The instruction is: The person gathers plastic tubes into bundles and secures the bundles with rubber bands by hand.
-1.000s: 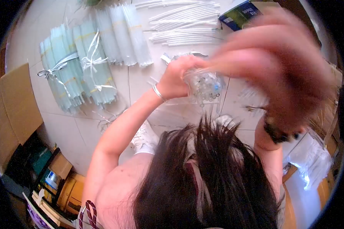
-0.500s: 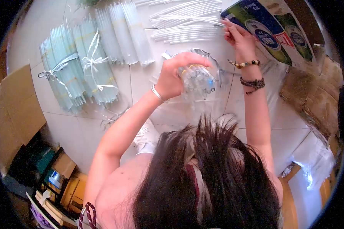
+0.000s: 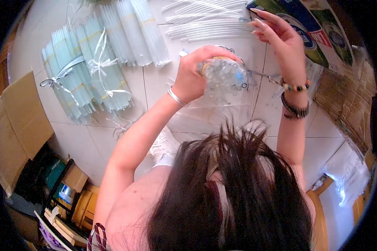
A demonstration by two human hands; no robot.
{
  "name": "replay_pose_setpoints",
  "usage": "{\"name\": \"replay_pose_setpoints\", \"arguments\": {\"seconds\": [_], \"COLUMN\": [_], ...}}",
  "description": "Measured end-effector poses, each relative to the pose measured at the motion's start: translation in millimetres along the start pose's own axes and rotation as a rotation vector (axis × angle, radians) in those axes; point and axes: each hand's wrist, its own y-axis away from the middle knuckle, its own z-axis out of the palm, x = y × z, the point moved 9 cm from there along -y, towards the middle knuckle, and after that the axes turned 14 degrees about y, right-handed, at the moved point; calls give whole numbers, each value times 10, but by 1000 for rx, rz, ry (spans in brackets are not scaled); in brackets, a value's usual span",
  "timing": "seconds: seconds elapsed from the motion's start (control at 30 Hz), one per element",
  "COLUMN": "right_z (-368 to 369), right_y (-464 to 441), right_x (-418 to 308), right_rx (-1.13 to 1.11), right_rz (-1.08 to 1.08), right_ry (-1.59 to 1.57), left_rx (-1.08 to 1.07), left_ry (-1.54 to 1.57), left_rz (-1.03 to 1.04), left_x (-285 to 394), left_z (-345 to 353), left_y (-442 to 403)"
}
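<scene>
My left hand (image 3: 191, 74) is wrapped round a bundle of clear tubes (image 3: 224, 77), whose round open ends face up; a yellow band and a blue spot show among them. My right hand (image 3: 285, 39) is raised at the upper right, its fingers apart, beside the ends of loose clear tubes (image 3: 209, 29) on the floor. A dark, thin tie strand (image 3: 264, 76) runs from the bundle to the wrist of my right hand. I see nothing held in that hand.
Tied bundles of pale tubes (image 3: 73, 79) and more banded bundles (image 3: 134, 33) lie at the upper left. A printed carton (image 3: 318, 37) and brown cardboard (image 3: 339, 100) are at the right. A cardboard flap (image 3: 21, 125) and a box of items (image 3: 67, 192) stand at the left.
My right hand swung from a blur over the right side to the loose tubes, then shifted slightly right with its fingers apart. My left hand keeps its hold, and the bundle's ends now face up more.
</scene>
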Motion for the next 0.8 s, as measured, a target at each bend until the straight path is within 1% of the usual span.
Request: {"name": "replay_pose_setpoints", "arguments": {"seconds": [0.1, 0.17, 0.27, 0.33, 0.37, 0.43, 0.47, 0.53, 0.6, 0.63, 0.7, 0.8], "right_z": [-54, -106, -91, -66, -5, 196, 299, 495, 614, 657, 691, 722], "right_y": [256, 389, 588, 748, 835, 991, 1027, 1106, 1141, 1132, 1120, 1118], "right_x": [-564, -730, -1089, -1348, -1453, -1687, -1743, -1779, -1757, -1747, -1769, -1815], "right_rx": [57, 65, 90, 27, -45, -111, -72, 44, 143, 166, 192, 177], "right_rz": [-78, -113, -154, -518, -575, -682, -712, -748, -746, -738, -733, -742], "right_ry": [43, 64, 98, 294, 353, 496, 583, 760, 885, 919, 954, 929], "left_rx": [-5, -16, -17, 0, 8, 94, 136, 204, 208, 177, 142, 124], "left_ry": [-12, -33, 27, 24, 22, 55, 71, 233, 292, 268, 235, 199], "left_rz": [-18, -32, -68, -132, -164, -155, -149, -242, -315, -342, -334, -211], "left_x": [-16, -23, -89, -26, -12, -30, -46, -222, -280, -214, -201, -394], "left_z": [-4, -11, -9, -24, -30, -72, -90, -103, -91, -83, -57, -23], "left_y": [12, 15, 38, 25, 23, 18, 24, 111, 142, 117, 105, 168]}}
